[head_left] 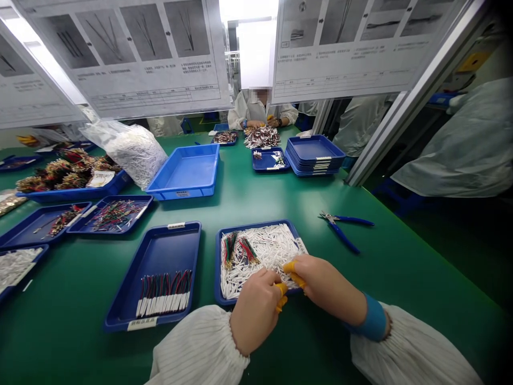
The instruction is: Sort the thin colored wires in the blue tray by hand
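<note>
My left hand (pixel 256 305) and my right hand (pixel 320 278) come close together over the near right part of a blue tray of white sleeves (pixel 276 238). Yellow finger covers sit on the fingertips of both. Each hand is closed in a pinch; whatever lies between the fingers is too small or hidden to make out. Two small bundles of red, green and black wires (pixel 229 248) rest on the sleeves at the tray's left. In the blue tray (pixel 170 246) to the left, a row of wires with white sleeved ends (pixel 164 302) lies side by side.
Blue-handled cutters (pixel 340 227) lie opened on the green table at right. Further back stand a light blue bin (pixel 184 168), a bag of white pieces (pixel 134 149) and stacked blue trays (pixel 315 155). Wire-filled trays (pixel 116 214) occupy the left. A person (pixel 260 109) sits opposite; instruction sheets hang above.
</note>
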Motion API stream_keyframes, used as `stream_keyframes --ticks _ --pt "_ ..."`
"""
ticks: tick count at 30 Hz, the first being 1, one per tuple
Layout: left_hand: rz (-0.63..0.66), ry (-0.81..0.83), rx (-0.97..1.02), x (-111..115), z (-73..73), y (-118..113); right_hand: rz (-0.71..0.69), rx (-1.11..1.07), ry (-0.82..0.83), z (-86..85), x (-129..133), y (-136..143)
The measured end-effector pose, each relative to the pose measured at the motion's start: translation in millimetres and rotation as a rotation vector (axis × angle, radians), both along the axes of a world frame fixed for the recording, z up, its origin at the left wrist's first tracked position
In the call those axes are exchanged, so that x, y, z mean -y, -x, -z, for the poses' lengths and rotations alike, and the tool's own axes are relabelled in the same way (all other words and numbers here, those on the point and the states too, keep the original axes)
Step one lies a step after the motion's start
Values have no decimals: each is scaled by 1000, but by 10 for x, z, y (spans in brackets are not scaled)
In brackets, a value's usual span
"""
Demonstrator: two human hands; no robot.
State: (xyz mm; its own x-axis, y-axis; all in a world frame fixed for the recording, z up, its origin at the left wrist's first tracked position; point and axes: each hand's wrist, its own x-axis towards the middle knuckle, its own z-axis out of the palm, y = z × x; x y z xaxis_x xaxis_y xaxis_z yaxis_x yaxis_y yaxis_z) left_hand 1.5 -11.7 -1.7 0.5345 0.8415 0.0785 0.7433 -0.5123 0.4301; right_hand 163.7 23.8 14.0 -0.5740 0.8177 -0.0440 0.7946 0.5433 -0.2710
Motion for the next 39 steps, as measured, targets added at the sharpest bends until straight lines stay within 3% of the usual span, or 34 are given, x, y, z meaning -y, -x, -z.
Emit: stream_keyframes --ticks 6,13,21,28,30,35,39 --pt "50 28 19 52 -43 18 68 -154 -4 -71 -167 11" --pt "-71 52 155 51 -61 30 129 -218 -58 130 -457 245" --pt "-45 86 174 66 -70 2 144 -329 49 174 -450 225" --pt "37 68 97 62 23 -16 232 -533 162 158 -422 134" --pt "70 66 96 62 32 -13 259 -623 230 133 -388 127" --pt "99 104 177 83 -21 5 351 -1009 587 43 -310 143" --pt "-86 89 400 71 -77 47 344 -1129 701 9 -275 155"
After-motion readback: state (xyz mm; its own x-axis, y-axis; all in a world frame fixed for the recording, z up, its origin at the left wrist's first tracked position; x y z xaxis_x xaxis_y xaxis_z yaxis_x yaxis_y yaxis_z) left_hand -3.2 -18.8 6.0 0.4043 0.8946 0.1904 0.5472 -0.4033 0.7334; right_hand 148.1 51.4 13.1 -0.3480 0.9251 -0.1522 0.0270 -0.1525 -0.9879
